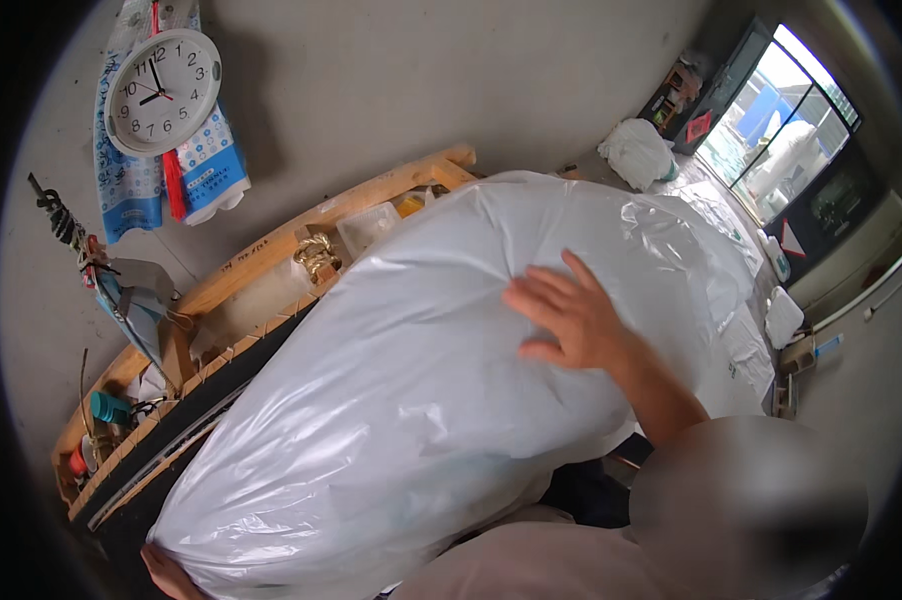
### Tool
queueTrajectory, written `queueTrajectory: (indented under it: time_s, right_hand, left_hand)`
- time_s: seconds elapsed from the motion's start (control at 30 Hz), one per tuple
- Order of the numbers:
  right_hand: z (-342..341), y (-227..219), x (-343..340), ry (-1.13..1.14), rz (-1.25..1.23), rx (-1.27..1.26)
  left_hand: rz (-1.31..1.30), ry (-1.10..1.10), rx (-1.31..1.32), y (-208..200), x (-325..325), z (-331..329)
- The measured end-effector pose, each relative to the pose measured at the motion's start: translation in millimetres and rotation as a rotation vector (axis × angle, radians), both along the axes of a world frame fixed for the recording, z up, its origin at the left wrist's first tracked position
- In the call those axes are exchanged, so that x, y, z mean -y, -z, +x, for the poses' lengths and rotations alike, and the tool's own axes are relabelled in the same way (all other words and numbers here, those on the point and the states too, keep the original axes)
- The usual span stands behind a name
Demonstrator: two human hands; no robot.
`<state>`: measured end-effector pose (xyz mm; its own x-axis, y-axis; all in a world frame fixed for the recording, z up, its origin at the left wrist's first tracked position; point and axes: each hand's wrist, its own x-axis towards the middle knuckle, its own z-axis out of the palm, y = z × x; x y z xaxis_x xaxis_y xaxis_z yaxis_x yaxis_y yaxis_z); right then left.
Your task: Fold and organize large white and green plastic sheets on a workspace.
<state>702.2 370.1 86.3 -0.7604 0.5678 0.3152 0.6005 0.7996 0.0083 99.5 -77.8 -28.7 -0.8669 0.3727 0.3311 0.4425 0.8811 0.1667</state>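
Observation:
A big, stuffed white plastic bag point(401, 370) fills the middle of the view, its glossy film creased and bulging. At its near left end, my left hand point(169, 574) is closed on the gathered edge; most of its fingers are hidden. My right hand point(571, 318) is over the upper right part of the bag, fingers spread and holding nothing. Whether its palm presses on the film, I cannot tell. Creases run out from beside its fingertips.
Behind the bag, a wooden frame point(301, 230) along the wall holds gold cord point(316, 256) and a teal container point(109, 407). A round clock point(165, 92) hangs above. Another white bag point(638, 154) stands near the glass door point(781, 120). A blurred patch covers the lower right.

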Motion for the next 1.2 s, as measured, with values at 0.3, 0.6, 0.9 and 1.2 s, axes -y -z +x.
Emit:
queueTrajectory:
  time_s: [0.3,0.6,0.9,1.2]
  right_hand:
    - [102.9,100.1,52.9,0.472,-0.242,-0.193]
    - [36.9,109.2,7.9,0.470,-0.215,0.014]
    - [-19.2,111.7,2.4,0.221,-0.035,0.009]
    - [-51.7,95.2,-32.8,0.250,-0.077,-0.233]
  left_hand:
    - [-0.036,-0.156,-0.061,-37.9,-45.4,49.8]
    - [0.069,0.046,-0.264,-28.4,-31.7,34.8]
    - [-0.300,-0.056,-0.264,-42.8,11.7,53.3]
    - [0.138,-0.239,-0.335,-27.8,64.7,127.6]
